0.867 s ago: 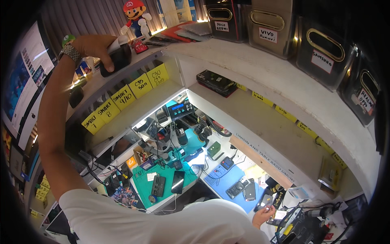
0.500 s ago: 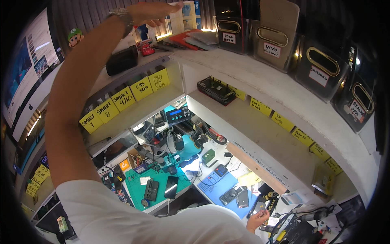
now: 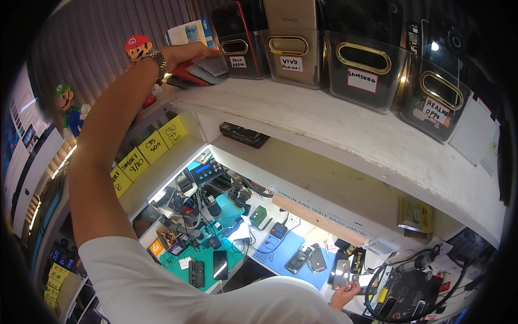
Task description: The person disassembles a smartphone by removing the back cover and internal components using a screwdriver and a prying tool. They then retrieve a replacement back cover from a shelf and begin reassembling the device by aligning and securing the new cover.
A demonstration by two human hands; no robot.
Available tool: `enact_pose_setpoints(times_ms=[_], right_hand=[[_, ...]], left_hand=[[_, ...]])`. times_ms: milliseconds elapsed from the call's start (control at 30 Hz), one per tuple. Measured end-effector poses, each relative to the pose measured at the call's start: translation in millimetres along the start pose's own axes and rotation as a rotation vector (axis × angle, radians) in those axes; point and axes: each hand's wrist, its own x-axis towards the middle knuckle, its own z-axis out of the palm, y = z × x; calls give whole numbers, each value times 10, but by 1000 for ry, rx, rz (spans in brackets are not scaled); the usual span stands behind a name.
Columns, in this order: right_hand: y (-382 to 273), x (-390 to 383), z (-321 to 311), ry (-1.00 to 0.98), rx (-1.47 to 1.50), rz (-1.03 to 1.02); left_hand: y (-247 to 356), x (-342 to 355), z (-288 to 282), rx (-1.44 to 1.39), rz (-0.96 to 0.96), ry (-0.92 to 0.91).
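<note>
My left hand [image 3: 186, 52], wearing a metal-band watch, is stretched far up to the top shelf. It lies over a pile of flat packets [image 3: 208, 70], its fingers at a red-orange packet [image 3: 190, 74]. Blur hides whether they grip it. Low on the right, my right hand [image 3: 344, 296] is closed with its fingertips together. Whatever it may hold is too small to make out. Just beyond that hand lies a dark phone [image 3: 340, 271] on the bench, beside a white-faced flat piece [image 3: 368, 280].
Clear labelled bins [image 3: 294, 59] of phone-shaped items line the top shelf [image 3: 324, 100]. Two cartoon figurines [image 3: 138, 48] stand left, near a monitor [image 3: 24, 167]. Below are a microscope [image 3: 232, 202], green mat [image 3: 237, 264], blue mat [image 3: 288, 248] and looped black cable [image 3: 372, 294].
My left hand has come down from the air onto the flat packets. The view has swung right, so the shelf bins appear further left. My right hand stays near the same phone.
</note>
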Motion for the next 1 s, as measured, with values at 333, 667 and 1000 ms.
enact_pose_setpoints(times_ms=[333,667,1000], right_hand=[[-102,134,161,4,-23,-70],[-116,45,195,68,28,-46],[-32,85,35,-1,-21,-40]], left_hand=[[408,-120,163,-186,-29,-85],[45,266,19,99,32,23],[201,15,-231,-413,202,373]])
